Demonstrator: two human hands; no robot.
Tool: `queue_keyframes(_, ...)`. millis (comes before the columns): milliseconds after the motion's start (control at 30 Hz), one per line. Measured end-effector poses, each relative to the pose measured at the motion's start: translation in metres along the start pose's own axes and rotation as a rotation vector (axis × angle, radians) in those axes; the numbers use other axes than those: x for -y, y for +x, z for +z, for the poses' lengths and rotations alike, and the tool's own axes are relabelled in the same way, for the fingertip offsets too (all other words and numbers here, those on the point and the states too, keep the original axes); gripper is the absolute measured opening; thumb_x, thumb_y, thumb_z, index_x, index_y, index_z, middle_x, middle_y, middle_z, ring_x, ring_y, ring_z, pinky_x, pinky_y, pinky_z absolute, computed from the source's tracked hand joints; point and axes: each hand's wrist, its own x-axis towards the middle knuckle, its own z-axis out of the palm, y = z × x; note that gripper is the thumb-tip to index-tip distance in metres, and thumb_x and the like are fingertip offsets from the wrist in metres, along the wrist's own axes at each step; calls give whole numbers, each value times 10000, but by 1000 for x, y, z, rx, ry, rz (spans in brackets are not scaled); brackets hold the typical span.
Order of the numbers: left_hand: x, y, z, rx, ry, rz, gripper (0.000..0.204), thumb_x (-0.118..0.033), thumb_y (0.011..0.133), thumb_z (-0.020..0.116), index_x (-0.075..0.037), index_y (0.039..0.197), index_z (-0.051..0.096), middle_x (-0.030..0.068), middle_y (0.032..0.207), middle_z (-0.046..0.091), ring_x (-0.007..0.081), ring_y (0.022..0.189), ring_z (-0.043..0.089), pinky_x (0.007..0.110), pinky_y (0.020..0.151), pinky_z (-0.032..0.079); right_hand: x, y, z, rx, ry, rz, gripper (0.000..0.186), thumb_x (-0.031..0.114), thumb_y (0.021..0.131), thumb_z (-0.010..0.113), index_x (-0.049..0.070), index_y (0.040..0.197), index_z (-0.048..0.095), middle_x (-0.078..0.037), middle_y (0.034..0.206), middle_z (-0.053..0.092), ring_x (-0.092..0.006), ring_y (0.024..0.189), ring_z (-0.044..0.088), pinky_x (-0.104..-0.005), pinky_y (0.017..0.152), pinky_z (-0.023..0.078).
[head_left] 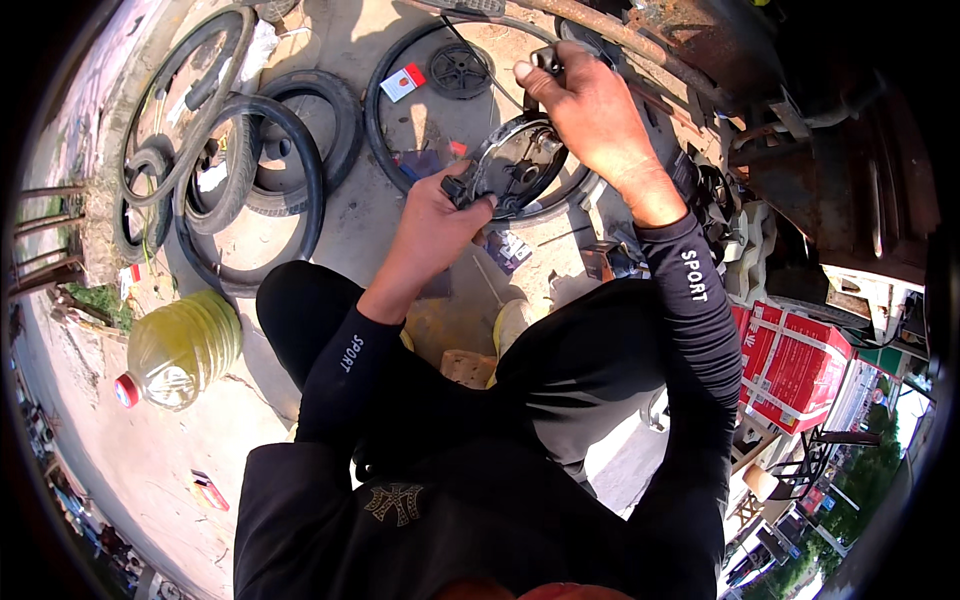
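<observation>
Between hands (437, 220), round metal part (508, 165), bright-rimmed

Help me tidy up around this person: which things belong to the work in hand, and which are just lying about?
Likely in the work:
- round metal part at the left hand
- dark piece at the right hand

Seemingly lying about:
- tyres on the left
- plastic jug of yellowish liquid
- red box
- red-and-white card

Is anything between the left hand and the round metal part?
Nothing clearly is: the left hand is at the round metal part; whether the small dark piece in its grip belongs to that part is unclear.
</observation>
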Motion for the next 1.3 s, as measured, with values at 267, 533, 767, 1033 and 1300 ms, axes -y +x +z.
queue_keyframes(267,15,2,8,33,66,79,198,-23,904,669,63,1082,670,29,833,696,68,603,603,240,498,495,-42,8,-4,-58,216,18,403,296,971,580,-89,1085,611,-276,979,696,-401,949,686,-466,838,522)
queue_keyframes(533,-6,-2,10,61,49,49,209,-27,906,676,62,1093,662,20,809,690,67,584,592,238,500,504,-68,9,-24,21,-82,-298,310,238,951,592,-50,1034,668,-244,889,694,-398,914,696,-450,819,542)
queue_keyframes(767,11,-6,0,10,62,48,202,-21,912,664,66,1094,653,17,779,676,72,578,591,238,509,492,-7,10,-19,26,118,-95,280,211,972,582,-63,996,637,-261,898,704,-378,903,705,-441,830,547)
queue_keyframes(1033,9,-1,3,1,76,42,180,-12,904,656,43,1075,662,11,773,664,70,572,582,241,506,483,9,1,-3,173,-72,-307,260,225,916,621,-30,962,601,-253,852,664,-431,821,667,-485,768,533)
queue_keyframes(1300,13,6,8,36,63,10,211,-9,908,654,44,1113,659,-1,775,654,57,577,571,230,509,480,-2,-8,35,-75,-298,-703,356,339,987,596,-9,1057,625,-198,913,709,-397,1066,653,-465,912,520)
